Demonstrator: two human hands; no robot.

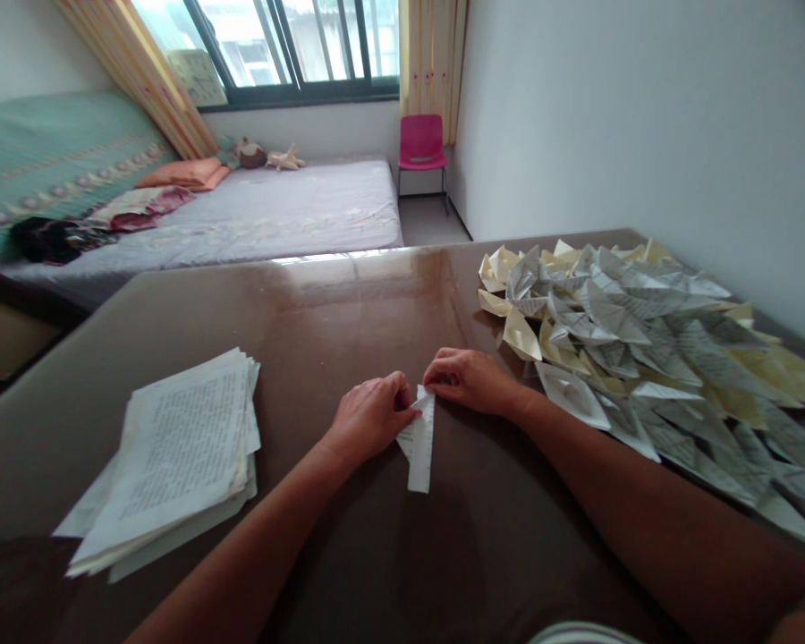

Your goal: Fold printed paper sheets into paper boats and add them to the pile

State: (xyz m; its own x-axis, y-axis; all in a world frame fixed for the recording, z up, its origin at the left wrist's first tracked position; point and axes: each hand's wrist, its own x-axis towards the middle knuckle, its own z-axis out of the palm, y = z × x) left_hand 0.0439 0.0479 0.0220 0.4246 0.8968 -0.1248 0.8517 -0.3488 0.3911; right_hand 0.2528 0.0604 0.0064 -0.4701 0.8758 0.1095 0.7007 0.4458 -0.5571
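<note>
Between my two hands, over the middle of the brown table, is a folded sheet of paper [421, 456] with some print on it. It has a narrow white strip hanging toward me and a slanted fold on its left side. My left hand [374, 407] is closed, thumb and fingers pinching the paper's left edge. My right hand [466, 377] pinches the top corner with bent fingers. Some fingertips are hidden behind the hands and the paper.
A stack of printed sheets [181, 447] lies to the left on the table [349, 313]. Many folded paper boats [617, 331], white and yellowish, are heaped along the right side by the wall. Beyond the table are a bed [322, 201] and a pink chair [422, 143].
</note>
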